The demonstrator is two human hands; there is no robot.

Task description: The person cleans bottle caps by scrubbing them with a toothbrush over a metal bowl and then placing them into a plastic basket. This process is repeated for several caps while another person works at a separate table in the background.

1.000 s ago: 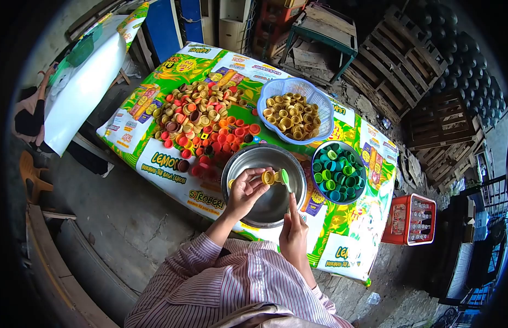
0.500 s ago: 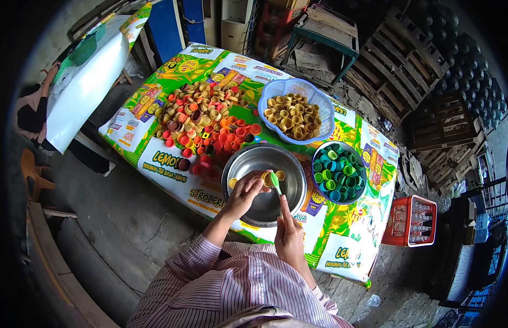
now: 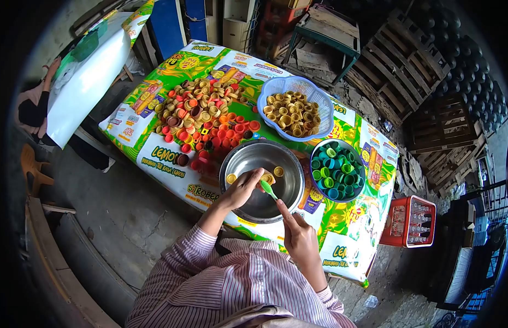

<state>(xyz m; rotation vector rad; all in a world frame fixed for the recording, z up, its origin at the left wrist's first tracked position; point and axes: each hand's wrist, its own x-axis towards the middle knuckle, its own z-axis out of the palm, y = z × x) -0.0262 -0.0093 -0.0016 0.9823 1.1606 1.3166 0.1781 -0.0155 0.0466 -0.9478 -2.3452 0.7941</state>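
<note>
My left hand (image 3: pixel 242 188) holds a yellow bottle cap (image 3: pixel 267 179) over the steel bowl (image 3: pixel 237 158). My right hand (image 3: pixel 299 236) grips a green toothbrush (image 3: pixel 269 189), its head against the cap. Two more yellow caps (image 3: pixel 278 171) lie in the bowl. A pile of red, orange and tan caps (image 3: pixel 202 117) covers the table behind the bowl.
A blue basket of tan caps (image 3: pixel 294 113) and a dark bowl of green and blue caps (image 3: pixel 335 170) stand to the right. The table wears a green printed cover (image 3: pixel 352 229). A red bottle crate (image 3: pixel 411 221) sits on the floor; wooden pallets (image 3: pixel 399 60) stand behind.
Both hands have lowered toward the bowl. The toothbrush has tilted from upright to slanting, its head now pressed to the cap.
</note>
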